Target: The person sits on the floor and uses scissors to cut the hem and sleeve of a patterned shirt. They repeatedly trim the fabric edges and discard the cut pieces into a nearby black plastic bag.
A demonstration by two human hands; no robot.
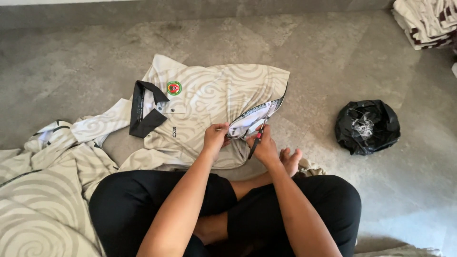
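Person sits cross-legged on a grey stone floor (333, 57). A cream polo shirt (209, 102) with a swirl pattern, black collar (143, 114) and round chest badge (174, 88) lies spread on the floor in front of the knees.

Left hand (215, 137): fingers closed in a pinch on the turned-up hem (247, 121) of the shirt, lifting it so the inside, with its dark edging strip, faces up.

Right hand (264, 145): fingers closed around a small cutting tool (258, 135), red at the grip with a dark shaft; the tip rests at the hem, just beside the left pinch. Whether it is a thread snip or small scissors, cannot tell. Blade opening not visible.

Step in hand, judged: trimming loose thread at the hem.

Notes on doing it well:
- Keep the hem taut between the pinch and the weight of the shirt, so a thread stands off the cloth.
- Bring the blades only onto the thread, flat to the seam and pointing away from the left fingertips.
- Cut close, but leave the stitch line and edging strip untouched; a slack fold is where the cloth risks a nick.
- Shift the pinch along the hem in short stages rather than reaching.

Around: black plastic bag (366, 126) holding a pale tangle of thread, well apart on the right; more swirl-pattern shirts (43, 190) heaped on the left; folded stack (426, 21) at top right.
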